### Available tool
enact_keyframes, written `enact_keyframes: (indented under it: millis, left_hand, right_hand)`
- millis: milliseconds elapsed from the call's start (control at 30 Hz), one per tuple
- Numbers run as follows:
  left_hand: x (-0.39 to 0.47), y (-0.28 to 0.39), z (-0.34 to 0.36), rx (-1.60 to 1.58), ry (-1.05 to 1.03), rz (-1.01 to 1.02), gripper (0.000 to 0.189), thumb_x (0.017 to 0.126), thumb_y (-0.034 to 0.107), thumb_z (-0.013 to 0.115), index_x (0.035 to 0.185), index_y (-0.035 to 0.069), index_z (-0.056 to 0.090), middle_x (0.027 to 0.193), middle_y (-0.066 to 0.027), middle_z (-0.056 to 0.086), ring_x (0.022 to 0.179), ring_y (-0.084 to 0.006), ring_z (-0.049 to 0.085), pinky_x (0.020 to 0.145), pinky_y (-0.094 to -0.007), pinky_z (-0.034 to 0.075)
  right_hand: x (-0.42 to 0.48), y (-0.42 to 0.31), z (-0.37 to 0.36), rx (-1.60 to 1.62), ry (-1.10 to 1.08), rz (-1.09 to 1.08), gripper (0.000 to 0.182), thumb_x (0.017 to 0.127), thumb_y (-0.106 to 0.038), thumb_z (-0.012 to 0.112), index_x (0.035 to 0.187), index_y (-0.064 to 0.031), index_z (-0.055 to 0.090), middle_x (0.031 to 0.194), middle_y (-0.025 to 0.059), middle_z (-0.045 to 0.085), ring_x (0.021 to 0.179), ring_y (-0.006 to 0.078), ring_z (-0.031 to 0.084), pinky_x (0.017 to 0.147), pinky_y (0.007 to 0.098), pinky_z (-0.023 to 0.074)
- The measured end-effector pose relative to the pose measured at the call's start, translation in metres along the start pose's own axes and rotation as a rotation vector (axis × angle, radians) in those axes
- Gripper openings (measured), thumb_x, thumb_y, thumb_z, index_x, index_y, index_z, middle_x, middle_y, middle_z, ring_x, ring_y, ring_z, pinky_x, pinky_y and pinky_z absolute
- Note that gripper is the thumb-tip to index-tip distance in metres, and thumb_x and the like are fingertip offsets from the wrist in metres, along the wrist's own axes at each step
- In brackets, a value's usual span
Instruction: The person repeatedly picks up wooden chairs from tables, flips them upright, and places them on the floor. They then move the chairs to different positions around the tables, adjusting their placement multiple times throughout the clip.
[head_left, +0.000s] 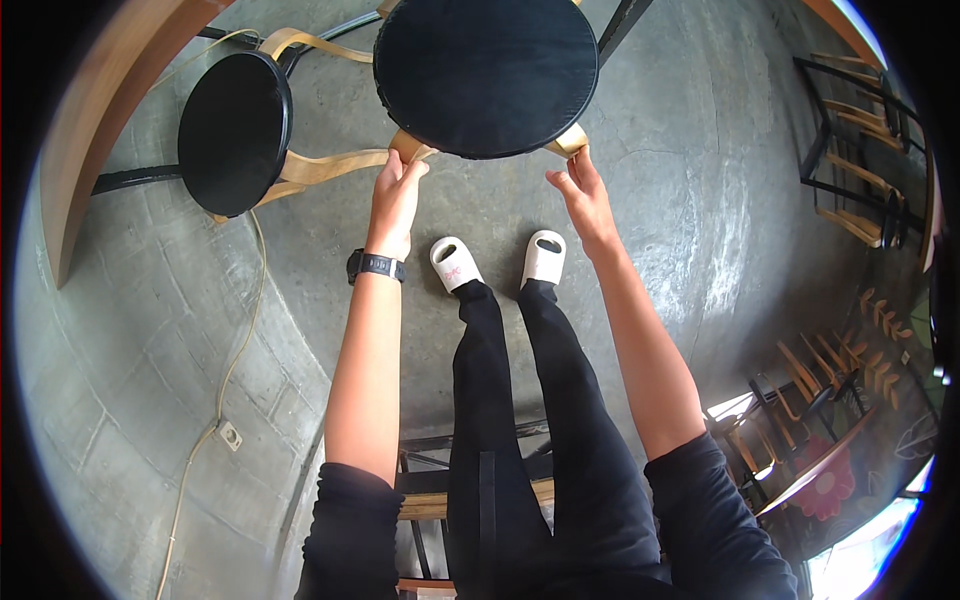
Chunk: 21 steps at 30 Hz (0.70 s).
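Observation:
Straight ahead of me is a stool with a round black seat (487, 75) and pale bentwood legs. My left hand (395, 199), below a wrist with a black watch (376, 266), grips the stool's left front leg (406, 144). On the other side my right hand (586, 196) has its fingers around the right front leg (570, 140), close under the seat's rim. Some fingertips are hidden behind the wood. To the left stands a second stool with a black round seat (235, 133), its curved wooden leg (337, 164) reaching towards my left hand.
A wooden tabletop (120, 112) curves along the upper left. A cable (259, 300) runs down the grey wall past a power socket (229, 435). Stools hang on a black table frame (814, 142) at the right, with more stools (795, 382) below. Behind my legs is a wood-edged bench (424, 504).

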<state>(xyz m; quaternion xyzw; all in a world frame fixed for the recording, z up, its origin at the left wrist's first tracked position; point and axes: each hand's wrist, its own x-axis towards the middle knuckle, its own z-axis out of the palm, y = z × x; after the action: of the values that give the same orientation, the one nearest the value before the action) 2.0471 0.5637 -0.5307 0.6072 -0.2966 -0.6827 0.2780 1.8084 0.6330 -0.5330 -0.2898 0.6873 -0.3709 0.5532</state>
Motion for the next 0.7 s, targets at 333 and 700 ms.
enact_keyframes:
  millis: [333, 700]
  left_hand:
    - [0.0, 0.004, 0.002, 0.103, -0.017, 0.02, 0.037, 0.083, 0.024, 0.059, 0.104, -0.005, 0.051, 0.091, -0.006, 0.055, 0.088, -0.0099, 0.05, 0.082, -0.0245, 0.039]
    - [0.041, -0.044, -0.036, 0.794, 0.074, 0.431, 0.062, 0.083, 0.035, 0.07, 0.132, 0.005, 0.046, 0.124, -0.0242, 0.054, 0.11, -0.0354, 0.059, 0.093, -0.0402, 0.047]
  right_hand:
    - [0.007, 0.009, 0.0, 0.113, 0.108, -0.123, 0.062, 0.09, -0.018, 0.051, 0.147, -0.0059, 0.028, 0.144, 0.0097, 0.039, 0.135, 0.0203, 0.032, 0.112, 0.035, 0.0239]
    - [-0.005, 0.011, -0.016, 0.034, -0.035, -0.053, 0.08, 0.086, -0.013, 0.057, 0.151, -0.0033, 0.011, 0.155, 0.0158, 0.019, 0.144, 0.0313, 0.016, 0.115, 0.0379, 0.0187]
